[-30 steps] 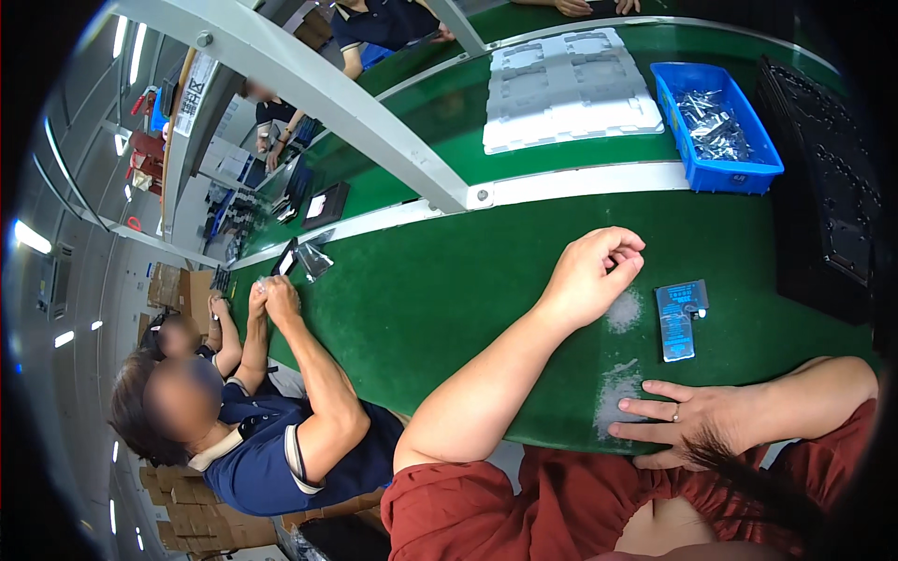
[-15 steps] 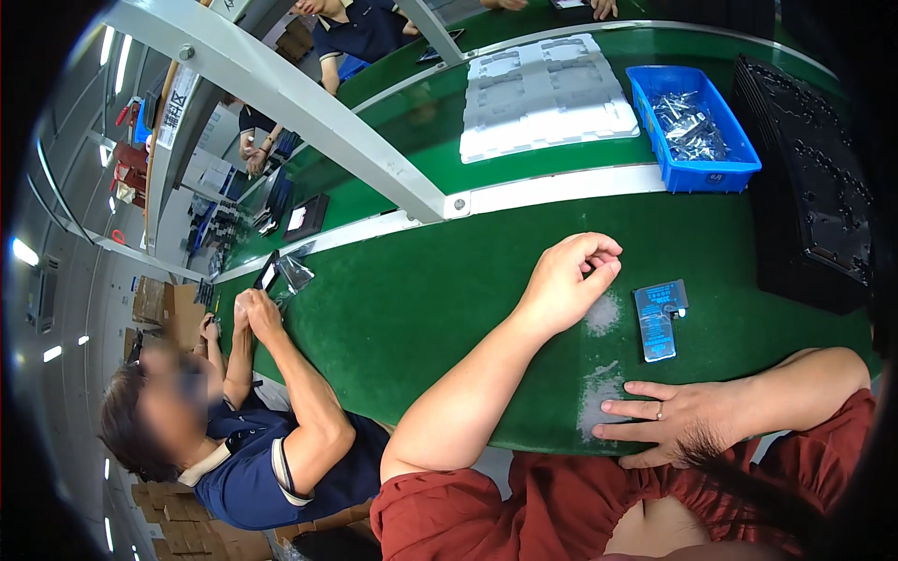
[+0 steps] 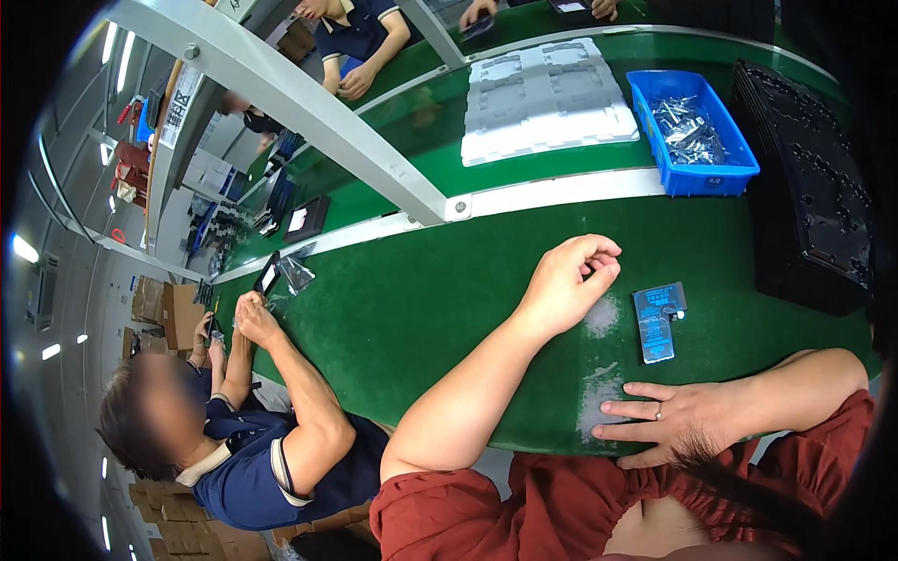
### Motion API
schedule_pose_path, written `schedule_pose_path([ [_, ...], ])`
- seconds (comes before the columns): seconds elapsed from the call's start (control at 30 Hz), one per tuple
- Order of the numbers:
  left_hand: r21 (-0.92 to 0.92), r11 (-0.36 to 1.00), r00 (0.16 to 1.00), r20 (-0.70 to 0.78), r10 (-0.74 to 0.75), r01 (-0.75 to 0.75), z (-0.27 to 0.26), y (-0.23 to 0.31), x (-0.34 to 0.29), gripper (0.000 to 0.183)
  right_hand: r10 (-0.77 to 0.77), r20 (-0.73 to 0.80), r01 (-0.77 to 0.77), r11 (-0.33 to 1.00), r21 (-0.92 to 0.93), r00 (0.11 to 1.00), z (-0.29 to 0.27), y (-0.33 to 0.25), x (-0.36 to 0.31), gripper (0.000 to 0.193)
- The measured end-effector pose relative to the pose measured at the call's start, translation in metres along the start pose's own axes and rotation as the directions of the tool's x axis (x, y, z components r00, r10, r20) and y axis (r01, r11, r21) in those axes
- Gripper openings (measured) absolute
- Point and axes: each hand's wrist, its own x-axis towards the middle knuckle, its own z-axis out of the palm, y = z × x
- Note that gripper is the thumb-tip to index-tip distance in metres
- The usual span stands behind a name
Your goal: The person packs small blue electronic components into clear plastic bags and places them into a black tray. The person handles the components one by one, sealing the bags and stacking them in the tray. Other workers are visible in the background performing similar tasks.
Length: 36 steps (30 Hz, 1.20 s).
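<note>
My left hand (image 3: pixel 569 285) rests on the green belt (image 3: pixel 421 299) with its fingers curled in; nothing shows in it. My right hand (image 3: pixel 669 421) lies flat at the belt's near edge, fingers spread on a worn pale patch, a ring on one finger. Between the two hands lies a small blue-grey flat rectangular part (image 3: pixel 657 321), untouched, just right of my left hand.
A blue bin (image 3: pixel 692 173) of silvery bagged parts stands beyond. A stack of black trays (image 3: pixel 814 187) is at the right, white moulded trays (image 3: pixel 547 98) at the back. A person in a dark blue shirt (image 3: pixel 271 458) works at my left; a grey beam (image 3: pixel 309 122) crosses overhead.
Both hands stay almost still; the view has shifted slightly, so everything sits a little lower in the picture.
</note>
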Motion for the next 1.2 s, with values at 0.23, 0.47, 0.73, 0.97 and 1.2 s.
schedule_pose_path([
  [0.23, 0.004, 1.0, 1.0, 0.004, 0.008, -0.008, 0.0, -0.001, 0.001, 0.021, 0.002, 0.016, -0.002, 1.0, -0.015, 1.0, 0.001, 0.0, -0.001, 0.046],
  [0.47, -0.001, 1.0, 1.0, 0.013, -0.007, 0.007, 0.0, -0.002, 0.0, 0.021, 0.001, 0.012, -0.001, 1.0, 0.019, 1.0, 0.0, 0.0, -0.001, 0.048],
  [0.73, 0.0, 1.0, 1.0, 0.007, 0.012, -0.012, 0.0, -0.005, 0.0, 0.02, -0.012, -0.013, 0.012, 1.0, 0.014, 1.0, 0.003, 0.002, -0.003, 0.05],
  [0.97, -0.061, 0.998, 1.0, 0.016, 0.021, -0.02, 0.002, -0.001, 0.001, 0.021, -0.006, 0.008, 0.006, 0.999, 0.04, 1.0, 0.0, 0.002, -0.003, 0.049],
  [1.2, -0.028, 0.999, 1.0, 0.011, 0.022, -0.022, 0.0, -0.003, 0.001, 0.019, 0.042, 0.039, -0.043, 0.999, 0.016, 0.998, -0.012, -0.002, 0.003, 0.043],
])
